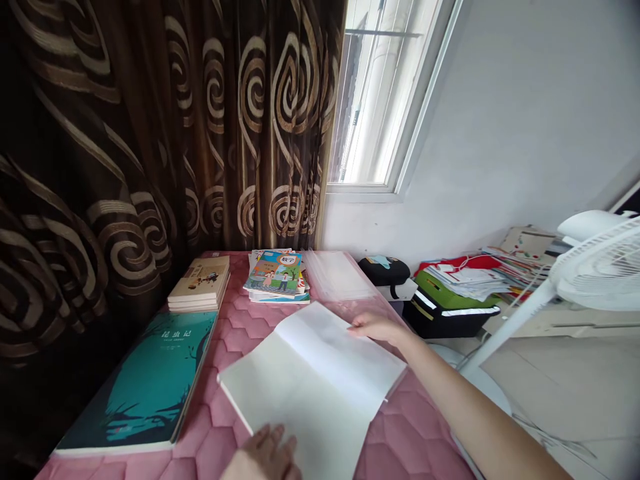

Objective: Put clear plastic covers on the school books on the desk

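An open book [310,380] lies on the pink quilted bedding, showing blank cream and white pages. My right hand [377,330] reaches in from the right and pinches the outer edge of its white page [330,340], thumb and fingers together. On the lower part of the cream page [300,400] rests my left hand [265,457], its fingers slightly apart and partly blurred, with the wrist cut off by the bottom of the view. To the left is a large teal book [155,373] with a dark tree design, lying flat and touched by neither hand.
Behind the teal book sits a small stack of tan books [200,283]. Colourful textbooks [275,273] and clear plastic covers [343,273] lie at the far end of the pink bedding [240,333]. Right of the bed stand a white fan [600,260] and a green-black bag [450,300] with papers.
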`<action>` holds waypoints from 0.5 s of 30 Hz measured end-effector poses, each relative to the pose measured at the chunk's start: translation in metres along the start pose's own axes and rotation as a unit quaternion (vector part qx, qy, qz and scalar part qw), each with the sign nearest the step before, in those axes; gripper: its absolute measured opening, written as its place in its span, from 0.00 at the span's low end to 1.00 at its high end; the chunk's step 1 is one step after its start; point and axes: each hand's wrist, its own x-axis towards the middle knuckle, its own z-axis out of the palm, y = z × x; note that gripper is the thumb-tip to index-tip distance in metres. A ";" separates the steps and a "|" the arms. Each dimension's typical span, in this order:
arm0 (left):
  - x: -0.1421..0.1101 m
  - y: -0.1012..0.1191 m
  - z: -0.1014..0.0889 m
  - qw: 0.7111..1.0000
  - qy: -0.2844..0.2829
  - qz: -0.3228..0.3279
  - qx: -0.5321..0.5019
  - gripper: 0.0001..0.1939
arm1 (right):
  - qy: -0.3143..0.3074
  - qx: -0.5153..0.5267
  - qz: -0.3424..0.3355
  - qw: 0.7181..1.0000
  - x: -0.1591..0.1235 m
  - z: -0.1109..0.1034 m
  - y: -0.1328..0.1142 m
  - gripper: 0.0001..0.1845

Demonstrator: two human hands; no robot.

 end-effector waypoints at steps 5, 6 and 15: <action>0.019 -0.079 -0.018 0.984 -0.153 -0.091 -0.020 0.23 | 0.040 0.081 0.061 0.994 -0.039 0.002 0.055 0.22; 0.023 -0.088 -0.018 0.974 -0.186 -0.127 -0.028 0.25 | 0.042 0.094 0.070 0.992 -0.044 0.006 0.062 0.23; 0.021 -0.112 0.001 0.885 -0.184 -0.372 -0.211 0.26 | 0.125 0.186 0.097 0.970 -0.055 0.034 0.079 0.20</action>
